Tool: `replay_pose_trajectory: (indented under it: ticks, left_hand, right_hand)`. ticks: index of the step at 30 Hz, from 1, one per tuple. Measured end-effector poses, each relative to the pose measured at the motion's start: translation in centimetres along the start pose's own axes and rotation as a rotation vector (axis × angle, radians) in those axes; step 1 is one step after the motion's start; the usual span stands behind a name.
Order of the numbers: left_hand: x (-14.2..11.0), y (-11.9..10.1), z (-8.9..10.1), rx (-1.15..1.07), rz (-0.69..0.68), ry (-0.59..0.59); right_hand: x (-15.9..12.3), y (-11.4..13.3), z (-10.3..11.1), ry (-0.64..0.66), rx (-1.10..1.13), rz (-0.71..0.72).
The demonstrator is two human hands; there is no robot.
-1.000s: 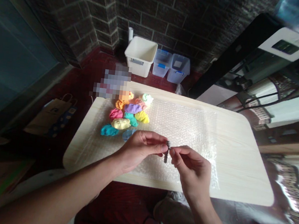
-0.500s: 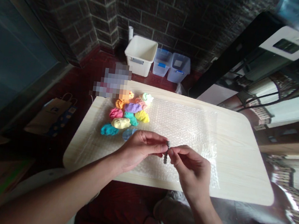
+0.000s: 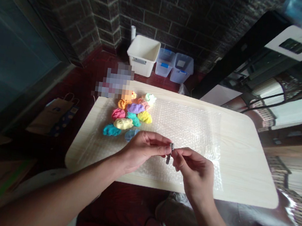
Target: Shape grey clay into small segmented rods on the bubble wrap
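Note:
My left hand [image 3: 142, 149] and my right hand [image 3: 193, 169] meet over the near middle of a pale wooden table [image 3: 243, 168]. Both pinch a small grey piece of clay [image 3: 169, 155] between thumb and fingertips; it hangs a little below the fingers. Under the hands lies a sheet of bubble wrap [image 3: 187, 128]. Several lumps of coloured clay [image 3: 130, 116] sit in a cluster at the far left of the sheet, just beyond my left hand: yellow, pink, teal, purple, orange and blue among them.
A white bin [image 3: 143, 55] and two clear boxes with blue clips [image 3: 174, 66] stand on the floor by the brick wall. A paper bag [image 3: 53, 114] leans on the floor at the left. A black stand and chair frame rise at the right.
The hands stay pinched on the grey piece; the view shifted slightly. Nothing else moved.

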State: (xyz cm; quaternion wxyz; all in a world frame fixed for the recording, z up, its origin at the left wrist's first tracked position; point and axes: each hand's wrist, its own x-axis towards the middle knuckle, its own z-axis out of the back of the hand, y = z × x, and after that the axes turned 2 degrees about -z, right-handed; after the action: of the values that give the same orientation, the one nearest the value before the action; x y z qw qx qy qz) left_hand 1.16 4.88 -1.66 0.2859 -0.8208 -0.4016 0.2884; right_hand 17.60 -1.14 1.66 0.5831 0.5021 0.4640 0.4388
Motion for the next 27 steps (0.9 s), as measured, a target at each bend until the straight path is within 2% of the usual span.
replay_pose_trajectory:
  ticks: [10,15,20,27]
  left_hand:
    - [0.0,0.0,-0.1,-0.028,0.009,0.001]
    - [0.0,-0.1,0.0,0.014,0.009,0.000]
    - [-0.1,-0.4,0.0,0.009,0.057,-0.004]
    - [-0.3,-1.0,-0.3,0.023,0.164,0.057]
  right_hand:
    - [-0.1,-0.7,0.3,0.006,0.042,-0.036]
    - [0.1,-0.7,0.4,0.016,0.015,-0.011]
    - [0.5,-0.1,1.4,0.070,-0.082,0.071]
    - [1.0,-0.3,2.6,0.255,-0.169,0.256]
